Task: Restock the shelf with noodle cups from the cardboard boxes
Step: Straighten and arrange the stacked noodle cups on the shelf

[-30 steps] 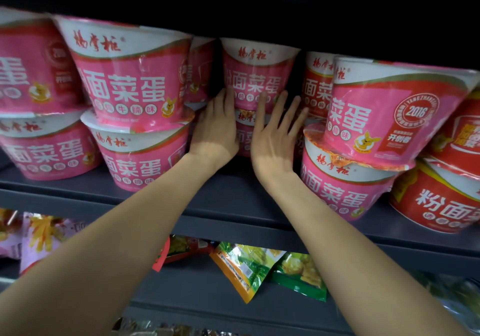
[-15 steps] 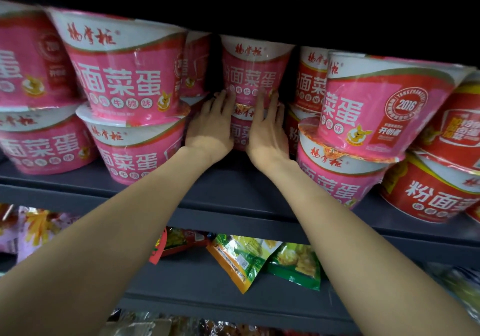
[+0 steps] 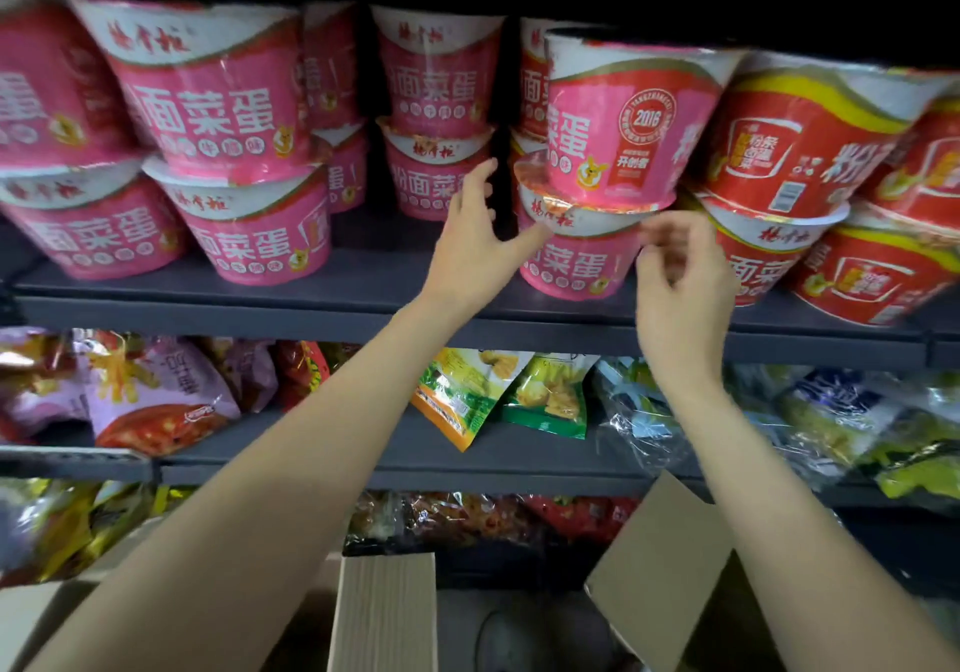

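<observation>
Pink noodle cups stand two high along the grey shelf [image 3: 363, 281]. A back stack of two pink cups [image 3: 439, 151] sits in the middle gap. To its right stands a front stack, with a lower pink cup [image 3: 576, 260] under an upper pink cup [image 3: 618, 125]. My left hand [image 3: 478, 250] is spread in front of the gap, its thumb against the lower front cup. My right hand [image 3: 675, 286] hovers blurred at that cup's right side, fingers loosely curled, holding nothing. Open cardboard box flaps [image 3: 384, 614] show at the bottom.
Red noodle cups [image 3: 800, 151] fill the shelf's right end. Lower shelves hold snack bags [image 3: 156, 396] and green packets [image 3: 550, 390]. A second box flap [image 3: 660, 572] rises at the bottom right. The shelf above is dark.
Both hands have drawn back from the rear pink cups and shifted right to the front stack. The view has pulled back and tilted down, showing lower shelves and the boxes.
</observation>
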`<state>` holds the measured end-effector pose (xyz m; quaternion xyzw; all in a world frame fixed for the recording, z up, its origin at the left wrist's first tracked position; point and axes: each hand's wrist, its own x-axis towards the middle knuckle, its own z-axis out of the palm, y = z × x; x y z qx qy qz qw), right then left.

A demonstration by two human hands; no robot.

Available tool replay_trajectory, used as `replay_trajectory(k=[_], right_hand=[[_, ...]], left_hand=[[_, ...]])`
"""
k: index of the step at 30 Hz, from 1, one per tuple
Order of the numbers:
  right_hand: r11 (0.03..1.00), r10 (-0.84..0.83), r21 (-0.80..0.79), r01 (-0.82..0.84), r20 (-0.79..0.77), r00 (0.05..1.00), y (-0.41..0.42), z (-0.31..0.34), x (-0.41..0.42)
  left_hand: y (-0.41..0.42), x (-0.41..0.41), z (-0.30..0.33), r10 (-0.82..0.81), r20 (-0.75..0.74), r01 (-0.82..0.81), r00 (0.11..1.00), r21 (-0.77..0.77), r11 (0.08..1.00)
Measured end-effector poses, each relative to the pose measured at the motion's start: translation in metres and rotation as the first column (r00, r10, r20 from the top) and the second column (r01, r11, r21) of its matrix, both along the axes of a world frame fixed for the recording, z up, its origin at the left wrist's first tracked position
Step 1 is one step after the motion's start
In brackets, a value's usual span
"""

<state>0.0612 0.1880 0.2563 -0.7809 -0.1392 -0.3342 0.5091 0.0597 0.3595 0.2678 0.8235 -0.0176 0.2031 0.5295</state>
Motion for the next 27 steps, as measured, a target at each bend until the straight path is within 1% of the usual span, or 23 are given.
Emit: replay_trajectory(k=[1, 3, 4, 5, 6, 8, 10, 13, 15, 17, 19, 20, 23, 25, 27], right_hand=[[0.998, 0.006, 0.057, -0.001, -0.082, 0.997, -0.006, 0.002, 0.008], [0.982, 0.162, 0.135, -0.134, -0.228, 0.96, -0.01, 0.009, 0.023], [0.962, 0.255, 0.171, -0.215, -0.267, 0.929, -0.009, 0.012, 0.028], [0.948, 0.306, 0.175, -0.264, -0.29, 0.907, -0.008, 0.012, 0.03], [0.946, 0.319, 0.152, -0.285, -0.301, 0.899, -0.006, 0.011, 0.031], [0.948, 0.318, 0.102, -0.301, -0.307, 0.897, -0.004, 0.009, 0.029], [0.934, 0.357, 0.101, -0.343, -0.308, 0.882, 0.0, 0.009, 0.025], [0.89, 0.454, 0.101, -0.446, -0.311, 0.835, 0.016, 0.015, 0.018], [0.865, 0.495, 0.099, -0.491, -0.315, 0.81, 0.034, 0.018, 0.013], [0.848, 0.525, 0.13, -0.513, -0.333, 0.783, 0.051, 0.021, 0.013], [0.832, 0.552, 0.18, -0.525, -0.361, 0.751, 0.065, 0.024, 0.016], [0.818, 0.573, 0.195, -0.541, -0.37, 0.732, 0.07, 0.024, 0.019], [0.772, 0.63, 0.218, -0.597, -0.386, 0.674, 0.084, 0.025, 0.026], [0.764, 0.639, 0.227, -0.604, -0.394, 0.66, 0.092, 0.024, 0.03], [0.763, 0.642, 0.241, -0.599, -0.389, 0.661, 0.1, 0.025, 0.033]], left_hand=[[-0.006, 0.004, 0.004, -0.039, -0.067, 0.034, 0.997, -0.078, 0.996], [-0.014, 0.012, 0.012, -0.106, -0.135, 0.081, 0.985, -0.182, 0.98], [-0.017, 0.013, 0.015, -0.133, -0.151, 0.099, 0.98, -0.212, 0.972], [-0.019, 0.013, 0.017, -0.148, -0.154, 0.111, 0.977, -0.225, 0.968], [-0.02, 0.01, 0.018, -0.143, -0.146, 0.111, 0.979, -0.208, 0.972], [-0.021, 0.001, 0.015, -0.096, -0.129, 0.08, 0.987, -0.124, 0.989], [-0.015, -0.011, 0.009, -0.012, -0.126, 0.006, 0.992, -0.049, 0.999], [0.005, -0.033, -0.002, 0.101, -0.052, -0.099, 0.994, 0.034, 0.995], [0.02, -0.049, -0.006, 0.174, 0.014, -0.174, 0.985, 0.136, 0.975], [0.037, -0.06, -0.008, 0.248, 0.106, -0.269, 0.963, 0.295, 0.917], [0.052, -0.065, -0.006, 0.282, 0.2, -0.344, 0.938, 0.45, 0.824], [0.059, -0.066, -0.005, 0.287, 0.223, -0.363, 0.931, 0.503, 0.785], [0.076, -0.064, 0.001, 0.323, 0.269, -0.42, 0.907, 0.585, 0.694], [0.084, -0.061, 0.003, 0.342, 0.309, -0.46, 0.888, 0.614, 0.641], [0.089, -0.057, 0.003, 0.353, 0.32, -0.476, 0.879, 0.618, 0.626]])
